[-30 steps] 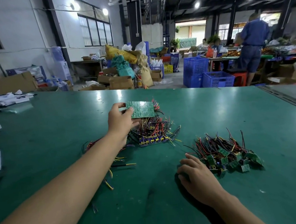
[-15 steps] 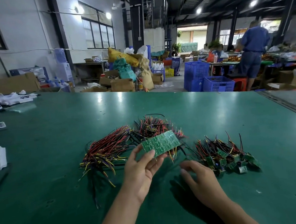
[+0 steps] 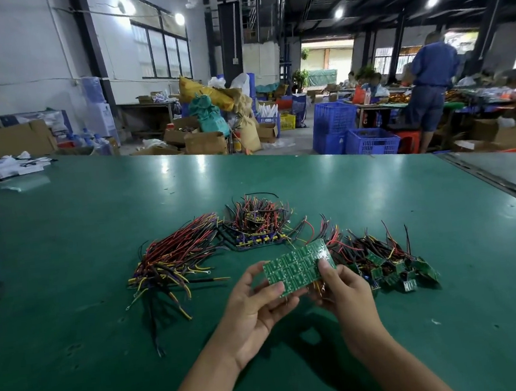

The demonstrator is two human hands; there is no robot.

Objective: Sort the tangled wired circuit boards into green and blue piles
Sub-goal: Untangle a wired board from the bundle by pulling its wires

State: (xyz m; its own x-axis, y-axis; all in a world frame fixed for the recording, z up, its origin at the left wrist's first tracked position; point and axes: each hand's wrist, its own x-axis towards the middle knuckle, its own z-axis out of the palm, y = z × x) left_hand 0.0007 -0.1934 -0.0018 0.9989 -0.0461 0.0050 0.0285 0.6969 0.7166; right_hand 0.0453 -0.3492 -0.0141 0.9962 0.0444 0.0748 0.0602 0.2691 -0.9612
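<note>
- The board's (image 3: 299, 267) underside is hidden; blue boards blur under their wires.
- Left hand (image 3: 256, 310) pinches its 7 o'clock corner and right hand (image 3: 346, 291) its 4 o'clock edge, above the table (image 3: 108, 354).
- Green pile (image 3: 394, 265) lies at its 3 o'clock, blue pile (image 3: 253, 227) at 11.

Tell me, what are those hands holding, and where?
A green circuit board panel: left hand pinches its left end, right hand its right end.

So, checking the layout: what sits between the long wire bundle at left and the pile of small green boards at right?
Head view: the green panel, gripped by the left hand and right hand; behind it, the blue-board tangle.
</note>
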